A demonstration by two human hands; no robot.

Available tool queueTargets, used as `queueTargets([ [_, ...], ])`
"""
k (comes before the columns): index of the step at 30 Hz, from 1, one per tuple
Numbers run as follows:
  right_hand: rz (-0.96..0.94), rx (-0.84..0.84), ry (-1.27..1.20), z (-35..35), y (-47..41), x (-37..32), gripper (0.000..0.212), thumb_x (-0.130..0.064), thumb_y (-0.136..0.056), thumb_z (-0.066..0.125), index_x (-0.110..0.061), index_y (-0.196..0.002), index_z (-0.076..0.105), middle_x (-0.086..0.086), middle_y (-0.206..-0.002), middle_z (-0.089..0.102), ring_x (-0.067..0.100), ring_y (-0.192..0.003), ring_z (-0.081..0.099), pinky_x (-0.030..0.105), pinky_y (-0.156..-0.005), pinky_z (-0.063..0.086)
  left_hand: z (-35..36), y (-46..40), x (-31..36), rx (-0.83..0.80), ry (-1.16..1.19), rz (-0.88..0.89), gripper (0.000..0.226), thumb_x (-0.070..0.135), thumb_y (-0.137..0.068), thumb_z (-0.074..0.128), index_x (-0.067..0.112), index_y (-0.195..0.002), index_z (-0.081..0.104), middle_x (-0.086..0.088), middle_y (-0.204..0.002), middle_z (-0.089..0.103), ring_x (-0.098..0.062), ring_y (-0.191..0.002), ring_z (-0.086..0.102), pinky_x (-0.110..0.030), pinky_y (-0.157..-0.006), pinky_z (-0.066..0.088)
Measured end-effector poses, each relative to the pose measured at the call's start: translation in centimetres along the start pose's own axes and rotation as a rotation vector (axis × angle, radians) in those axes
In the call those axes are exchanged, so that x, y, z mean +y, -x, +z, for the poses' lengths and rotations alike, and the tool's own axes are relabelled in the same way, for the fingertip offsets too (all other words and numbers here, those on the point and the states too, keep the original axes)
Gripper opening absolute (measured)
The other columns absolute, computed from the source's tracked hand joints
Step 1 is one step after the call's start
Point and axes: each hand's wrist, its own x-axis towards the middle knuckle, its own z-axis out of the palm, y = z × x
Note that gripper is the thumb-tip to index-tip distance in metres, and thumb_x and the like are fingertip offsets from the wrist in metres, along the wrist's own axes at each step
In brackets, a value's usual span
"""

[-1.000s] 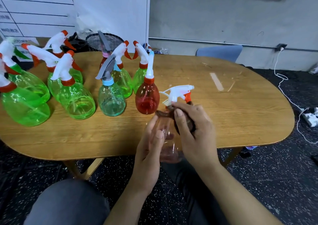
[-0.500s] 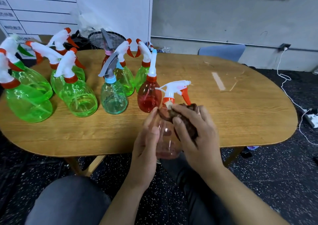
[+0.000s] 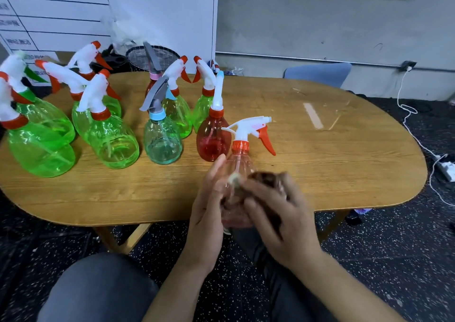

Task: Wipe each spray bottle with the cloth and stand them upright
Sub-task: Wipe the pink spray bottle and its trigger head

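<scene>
A pale pink spray bottle (image 3: 240,166) is held roughly upright at the near edge of the wooden table (image 3: 344,164), its long axis vertical with the neck uppermost. Its white head is turned so that the nozzle points left and the orange trigger hangs to the right. The body is gripped from the left by the left hand (image 3: 209,213), fingers curled round it. A dark brown cloth (image 3: 267,177) is pressed against the bottle's right side by the right hand (image 3: 285,213), whose fingers are curled over the cloth; this hand is blurred. Just behind stands a red bottle (image 3: 213,137), and beyond it, to the left, a teal bottle (image 3: 162,137) and several green bottles (image 3: 110,139), all upright.
</scene>
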Motion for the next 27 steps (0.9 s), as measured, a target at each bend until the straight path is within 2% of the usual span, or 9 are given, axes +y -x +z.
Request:
queueTargets([
  [5, 0.209, -0.016, 0.023, 0.0, -3.1, 0.1, 0.038, -0.048, -0.107, 0.048, -0.033, -0.136, 0.068, -0.013, -0.106, 0.052, -0.005, -0.094, 0.055, 0.016, -0.072, 0.05, 0.6, 0.4, 0.1, -0.069, -0.06, 0.034, 0.044, 0.028, -0.111, 0.037, 0.026, -0.152, 0.053, -0.004, -0.141, 0.069, -0.026, -0.131, 0.067, -0.041, -0.098, 0.061],
  [8, 0.093, -0.059, 0.083, 0.7, -1.4, -0.1, 0.037, -0.046, -0.108, 0.05, -0.033, -0.139, 0.066, -0.005, -0.107, 0.054, 0.003, -0.078, 0.053, 0.024, -0.06, 0.053, 0.0, 0.1, -0.1, 0.011, -0.055, 0.001, 0.047, 0.036, -0.11, 0.04, 0.036, -0.155, 0.051, 0.001, -0.154, 0.06, -0.024, -0.143, 0.057, -0.056, -0.114, 0.051],
  [10, -0.033, -0.077, 0.08, 1.0, 0.4, -0.2, 0.034, -0.041, -0.107, 0.056, -0.034, -0.14, 0.063, 0.0, -0.103, 0.053, 0.009, -0.073, 0.053, 0.025, -0.056, 0.053, -0.4, 0.1, -0.1, 0.04, -0.033, -0.033, 0.047, 0.042, -0.108, 0.041, 0.043, -0.154, 0.051, -0.001, -0.153, 0.061, -0.026, -0.142, 0.058, -0.054, -0.113, 0.051],
  [12, -0.171, -0.086, 0.098, 1.2, 1.7, -0.3, 0.033, -0.035, -0.104, 0.064, -0.033, -0.137, 0.067, 0.001, -0.105, 0.055, 0.013, -0.079, 0.056, 0.015, -0.069, 0.052, -0.6, 0.1, 0.1, 0.043, -0.006, -0.057, 0.05, 0.043, -0.107, 0.042, 0.04, -0.156, 0.047, -0.006, -0.146, 0.067, -0.028, -0.135, 0.064, -0.049, -0.109, 0.054],
  [14, -0.266, -0.089, 0.131, 1.1, 2.0, -0.2, 0.03, -0.029, -0.1, 0.071, -0.029, -0.13, 0.075, 0.002, -0.108, 0.059, 0.011, -0.086, 0.056, 0.009, -0.082, 0.039, -0.5, 0.2, 0.4, 0.033, 0.003, -0.06, 0.053, 0.052, -0.105, 0.048, 0.042, -0.156, 0.048, -0.008, -0.145, 0.067, -0.029, -0.133, 0.066, -0.052, -0.112, 0.051],
  [16, -0.274, -0.104, 0.107, 0.7, 1.7, -0.1, 0.031, -0.029, -0.101, 0.071, -0.029, -0.132, 0.073, 0.002, -0.103, 0.059, 0.01, -0.084, 0.055, 0.01, -0.079, 0.04, -0.3, 0.2, 0.7, 0.04, 0.004, -0.06, 0.068, 0.073, -0.094, 0.06, 0.045, -0.155, 0.05, -0.008, -0.146, 0.066, -0.03, -0.133, 0.066, -0.054, -0.111, 0.051],
  [19, -0.017, -0.018, -0.069, 0.2, 1.2, -0.2, 0.031, -0.036, -0.106, 0.06, -0.03, -0.136, 0.065, 0.0, -0.1, 0.056, 0.01, -0.084, 0.055, 0.018, -0.071, 0.049, 0.0, 0.1, 1.1, 0.032, 0.006, -0.027, 0.091, 0.085, -0.078, 0.069, 0.045, -0.156, 0.046, -0.009, -0.147, 0.066, -0.034, -0.131, 0.067, -0.062, -0.106, 0.054],
  [24, 0.522, 0.235, -0.497, 0.7, 0.1, -0.5, 0.019, -0.018, -0.106, 0.059, -0.015, -0.124, 0.064, -0.01, -0.112, 0.069, 0.005, -0.107, 0.065, 0.015, -0.09, 0.048, 0.4, 0.1, 1.0, -0.006, -0.02, 0.019, 0.092, 0.069, -0.078, 0.083, 0.051, -0.157, 0.04, 0.005, -0.15, 0.063, -0.026, -0.139, 0.061, -0.066, -0.111, 0.049],
  [27, 0.648, 0.264, -0.642, 1.1, 0.3, -0.4, 0.016, -0.019, -0.101, 0.058, -0.008, -0.112, 0.063, -0.012, -0.095, 0.067, 0.004, -0.084, 0.062, 0.016, -0.074, 0.05, 0.6, 0.3, 1.0, -0.026, -0.027, 0.017, 0.087, 0.06, -0.082, 0.082, 0.047, -0.158, 0.04, 0.012, -0.149, 0.062, -0.018, -0.14, 0.06, -0.06, -0.113, 0.05],
])
